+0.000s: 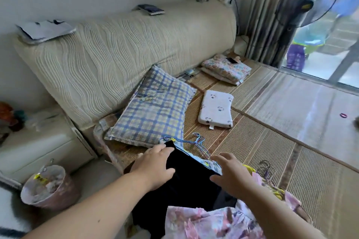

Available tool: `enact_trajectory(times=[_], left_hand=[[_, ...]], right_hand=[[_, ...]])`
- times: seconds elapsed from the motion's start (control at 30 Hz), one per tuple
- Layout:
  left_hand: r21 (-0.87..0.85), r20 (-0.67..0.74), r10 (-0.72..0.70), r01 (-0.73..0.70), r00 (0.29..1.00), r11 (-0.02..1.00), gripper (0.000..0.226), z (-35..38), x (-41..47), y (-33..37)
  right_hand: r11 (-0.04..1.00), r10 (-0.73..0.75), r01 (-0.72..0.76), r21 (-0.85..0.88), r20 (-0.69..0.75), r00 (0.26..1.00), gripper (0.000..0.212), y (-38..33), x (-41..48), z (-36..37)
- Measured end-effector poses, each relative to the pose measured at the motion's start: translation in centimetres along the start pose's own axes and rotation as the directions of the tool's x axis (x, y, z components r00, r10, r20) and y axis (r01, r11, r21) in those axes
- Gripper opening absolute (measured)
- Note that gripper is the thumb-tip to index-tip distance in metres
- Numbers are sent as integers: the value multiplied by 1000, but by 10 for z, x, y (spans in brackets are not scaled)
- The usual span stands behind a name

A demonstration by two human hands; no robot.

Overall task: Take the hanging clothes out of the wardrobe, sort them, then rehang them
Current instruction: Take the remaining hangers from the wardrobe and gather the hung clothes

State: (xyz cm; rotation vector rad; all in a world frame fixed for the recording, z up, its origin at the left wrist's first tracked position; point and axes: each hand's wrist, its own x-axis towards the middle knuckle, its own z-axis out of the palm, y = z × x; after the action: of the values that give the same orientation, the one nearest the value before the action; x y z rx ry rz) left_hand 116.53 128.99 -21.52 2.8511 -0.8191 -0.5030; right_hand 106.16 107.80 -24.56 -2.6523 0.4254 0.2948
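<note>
Sorting is being done: the black garment (191, 178) is seemingly being flattened by left hand (153, 165) and right hand (231, 174), both splayed, gripping nothing; a hanger (202, 146) is being called for next.

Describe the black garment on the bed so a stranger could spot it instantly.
Start at the big beige headboard, drop past the blue-and-yellow plaid pillow to the near edge of the woven bed mat. The black garment lies there between the left hand and the right hand. It is the only plain dark piece; its neighbours are a pink floral garment and light-blue cloth.
</note>
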Motion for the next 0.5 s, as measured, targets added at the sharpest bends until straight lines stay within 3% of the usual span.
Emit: enact_trajectory(times=[0.27, 0.5], left_hand=[[18, 169, 101, -105, 980, 994, 63, 35, 100, -45], [-32, 238, 74, -68, 968, 997, 62, 94, 170, -46]], right_hand=[[913, 315, -321, 251, 66, 947, 64, 17, 58, 80], [884, 384, -390, 258, 75, 920, 67, 70, 127, 108]])
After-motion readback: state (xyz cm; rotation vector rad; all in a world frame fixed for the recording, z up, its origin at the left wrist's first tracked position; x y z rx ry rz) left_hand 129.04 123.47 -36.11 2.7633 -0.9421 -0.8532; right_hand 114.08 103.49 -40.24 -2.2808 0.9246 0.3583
